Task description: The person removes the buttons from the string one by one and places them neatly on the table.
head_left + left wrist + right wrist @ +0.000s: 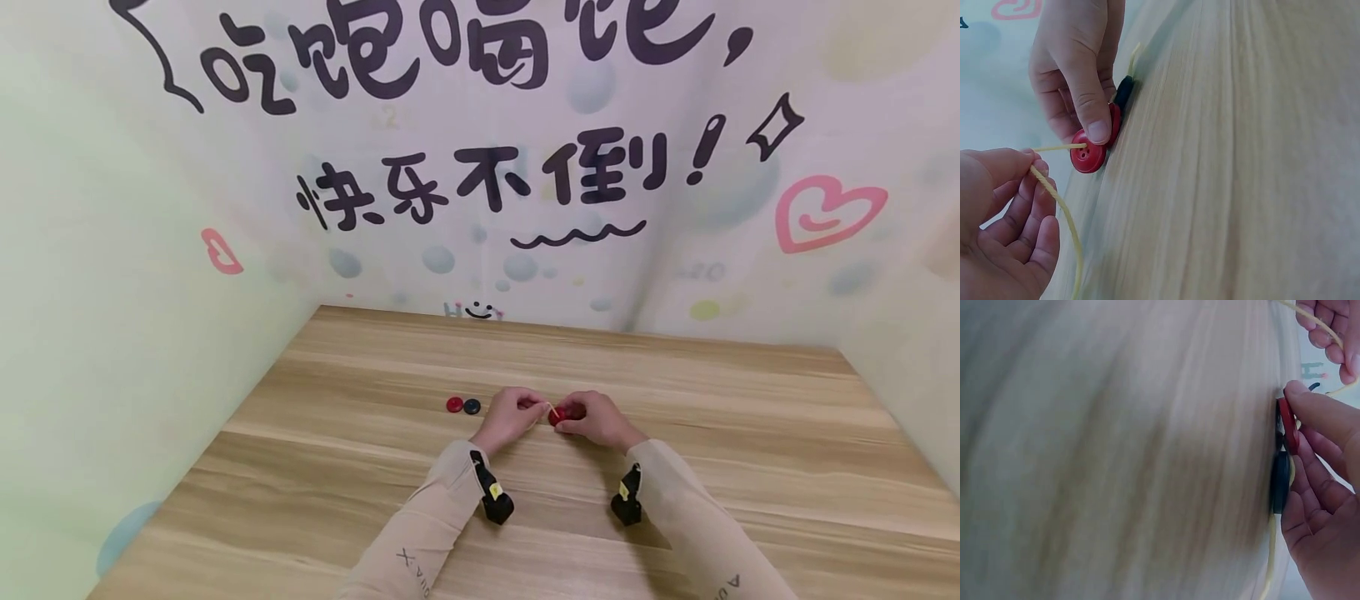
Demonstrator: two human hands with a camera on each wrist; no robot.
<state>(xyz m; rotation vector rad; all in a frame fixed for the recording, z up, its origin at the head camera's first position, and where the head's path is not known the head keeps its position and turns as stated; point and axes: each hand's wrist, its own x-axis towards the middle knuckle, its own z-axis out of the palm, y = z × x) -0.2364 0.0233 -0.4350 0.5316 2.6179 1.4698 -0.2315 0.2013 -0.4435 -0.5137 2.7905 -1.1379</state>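
I have left fingers [1007, 164] pinching yellow cord [1069, 220], right fingers [1325, 487] gripping a red button [1088, 161], head view's lower centre; dark button [1280, 481] apparently strung, loose red disc [454, 404] and loose dark disc [472, 407] unstrung.

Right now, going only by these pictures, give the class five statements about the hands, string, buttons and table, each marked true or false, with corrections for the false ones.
1. The left hand pinches a yellow string. True.

2. The right hand holds a red button. True.

3. The yellow string stops short of the red button in the right hand. False: it runs into one of that button's holes.

4. Two loose buttons lie to the right of the right hand. False: the loose red button and the loose dark button lie to the left of the left hand.

5. The table has a wood-grain top. True.
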